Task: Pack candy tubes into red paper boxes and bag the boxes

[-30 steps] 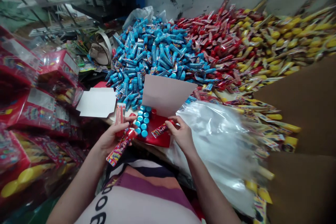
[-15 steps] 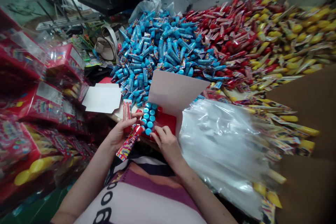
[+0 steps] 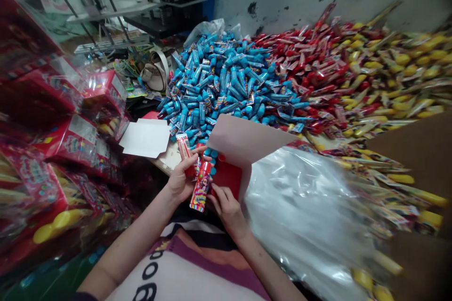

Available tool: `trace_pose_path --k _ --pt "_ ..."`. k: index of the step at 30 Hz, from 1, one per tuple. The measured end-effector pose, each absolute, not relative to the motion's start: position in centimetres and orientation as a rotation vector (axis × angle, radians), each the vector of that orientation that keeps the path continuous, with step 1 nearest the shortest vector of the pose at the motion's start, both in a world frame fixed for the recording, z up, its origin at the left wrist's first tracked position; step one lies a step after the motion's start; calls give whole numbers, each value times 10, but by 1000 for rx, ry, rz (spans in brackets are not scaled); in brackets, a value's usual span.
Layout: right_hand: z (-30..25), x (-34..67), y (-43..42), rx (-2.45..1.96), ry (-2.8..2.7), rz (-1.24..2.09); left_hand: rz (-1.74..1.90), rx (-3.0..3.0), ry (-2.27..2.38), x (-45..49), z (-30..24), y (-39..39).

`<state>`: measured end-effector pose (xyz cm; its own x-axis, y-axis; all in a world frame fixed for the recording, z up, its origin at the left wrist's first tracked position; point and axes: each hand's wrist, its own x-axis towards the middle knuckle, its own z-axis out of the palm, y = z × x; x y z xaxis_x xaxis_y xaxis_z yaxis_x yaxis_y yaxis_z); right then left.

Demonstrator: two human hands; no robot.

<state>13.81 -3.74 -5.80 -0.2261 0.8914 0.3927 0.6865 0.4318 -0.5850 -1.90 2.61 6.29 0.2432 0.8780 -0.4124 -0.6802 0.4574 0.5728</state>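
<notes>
My left hand (image 3: pixel 182 179) is closed around a few red candy tubes. One red tube (image 3: pixel 202 187) hangs cap up with its printed wrapper facing me, and another wrapped tube (image 3: pixel 183 146) sticks up by the thumb. Just right of them my right hand (image 3: pixel 226 206) has its fingers curled at the near side of a red box (image 3: pixel 231 176); what the fingertips hold, if anything, is hidden. The box lies open, its pale flap (image 3: pixel 247 137) raised. Inside, blue-capped tubes (image 3: pixel 213 154) stand on the left, with a red cap (image 3: pixel 221 157) beside them, partly covered by my left hand.
Behind the box lies a heap of blue tubes (image 3: pixel 226 80), then red tubes (image 3: pixel 318 66) and yellow ones (image 3: pixel 406 66). Clear plastic bags (image 3: pixel 296 197) lie on the right. Packed red boxes (image 3: pixel 70 136) are stacked left, near a white card (image 3: pixel 146 137).
The view has shifted, so the scene sits lower and further right. My left hand has brought the red tube over the box's near left part, turning it more upright and covering several blue caps.
</notes>
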Motion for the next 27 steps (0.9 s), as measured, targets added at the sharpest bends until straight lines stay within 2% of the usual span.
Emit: trace_pose_path --k 4,7,10,14,17,23,27 --pt "-46 143 -37 -1349 -1795 669 1076 309 756 -18 61 25" --pt "-19 142 -27 -1394 -1424 1029 1093 354 760 -12 58 23" --pt "12 135 -16 -1231 -1145 1402 1099 457 770 1 55 18" --pt "31 135 -12 -1081 -1045 1561 1086 566 797 14 52 11" --pt "17 152 -19 -1202 -1050 1439 1102 639 880 11 51 12" --pt "-43 170 -35 -1599 -1280 557 1086 686 1057 -8 52 24" --pt "-60 155 -39 -1547 -1653 277 1028 666 1056 -11 52 23"
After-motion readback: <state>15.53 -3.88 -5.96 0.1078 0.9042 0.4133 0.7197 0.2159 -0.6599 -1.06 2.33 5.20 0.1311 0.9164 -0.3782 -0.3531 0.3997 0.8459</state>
